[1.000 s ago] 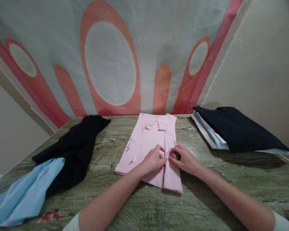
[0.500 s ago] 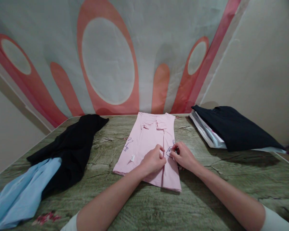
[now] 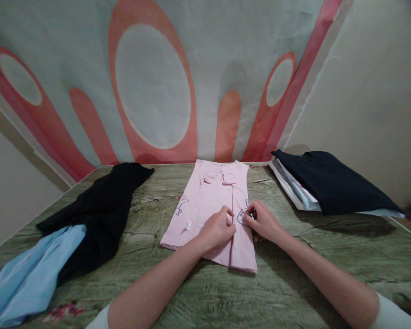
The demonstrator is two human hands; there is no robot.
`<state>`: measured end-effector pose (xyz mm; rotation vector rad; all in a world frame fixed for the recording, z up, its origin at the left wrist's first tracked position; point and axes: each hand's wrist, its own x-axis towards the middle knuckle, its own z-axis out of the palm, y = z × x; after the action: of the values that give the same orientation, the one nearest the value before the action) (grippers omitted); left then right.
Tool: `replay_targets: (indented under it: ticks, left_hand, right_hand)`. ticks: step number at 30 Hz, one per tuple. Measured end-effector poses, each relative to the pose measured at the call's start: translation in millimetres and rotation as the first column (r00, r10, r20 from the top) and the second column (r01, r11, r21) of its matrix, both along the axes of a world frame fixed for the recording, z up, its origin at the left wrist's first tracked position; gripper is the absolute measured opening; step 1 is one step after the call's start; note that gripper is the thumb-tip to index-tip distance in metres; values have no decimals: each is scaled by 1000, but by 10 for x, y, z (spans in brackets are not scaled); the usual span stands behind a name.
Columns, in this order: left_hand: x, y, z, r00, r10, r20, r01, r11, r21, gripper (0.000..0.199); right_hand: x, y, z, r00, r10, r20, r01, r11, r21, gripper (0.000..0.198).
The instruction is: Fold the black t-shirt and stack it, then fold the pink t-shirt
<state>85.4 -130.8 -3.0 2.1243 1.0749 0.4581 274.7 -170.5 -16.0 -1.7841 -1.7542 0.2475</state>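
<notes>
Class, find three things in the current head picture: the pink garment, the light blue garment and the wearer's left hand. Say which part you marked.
Pink garment [image 3: 216, 198]: head view, smooth cloth near its middle.
Light blue garment [image 3: 37, 274]: head view, middle of its visible cloth.
Left hand [image 3: 216, 229]: head view, back of the hand.

I record the garment as pink, with dark outlined motifs and a white tag. The crumpled clothing is black, the cloth light blue, the folded top near-black. The tabletop shows greenish-brown wood grain with red florals; the backdrop, coral shapes on grey.
</notes>
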Motion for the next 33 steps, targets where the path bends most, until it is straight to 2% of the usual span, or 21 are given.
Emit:
replay_targets:
  ticks: [4, 7, 13, 17, 21, 24, 27, 30, 33]
  left_hand:
    - [5, -12, 17, 1000, 15, -3, -15, 1000, -9, 30]
    - [2, -18, 44, 1000, 5, -18, -5, 1000, -9, 31]
    - [-8, -21, 37, 999, -15, -44, 16, 1000, 23, 32]
    - [-18, -19, 50, 999, -38, -39, 39, 998, 46, 27]
    - [-61, -11, 153, 995, -94, -42, 99, 988, 120, 22]
    - [-106, -31, 237, 982, -179, -58, 187, 959, 214, 16]
    - [-148, -89, 274, 951, -294, -99, 310, 911, 273, 12]
    - [-174, -158, 275, 929, -333, -161, 368, 877, 310, 13]
    - [-182, -199, 272, 928, -311, -203, 365, 864, 346, 17]
  right_hand:
    - [-86, -73, 43, 997, -2, 80, 0, 1000, 25, 23]
    - [-70, -83, 25, 995, 6, 99, -6, 1000, 5, 21]
    - [63, -43, -45, 998, 56, 30, -55, 998, -31, 19]
    - [27, -97, -8, 997, 74, 4, -74, 997, 22, 15]
    - [-63, -209, 82, 992, 127, 16, -128, 987, 99, 16]
    - [-127, -300, 161, 952, 300, 59, -304, 949, 81, 21]
    - [-174, -359, 216, 875, 472, 104, -477, 879, 19, 31]
    - [-179, -366, 240, 816, 564, 128, -568, 823, -7, 38]
    - [-132, -348, 270, 780, 612, 132, -616, 788, -15, 39]
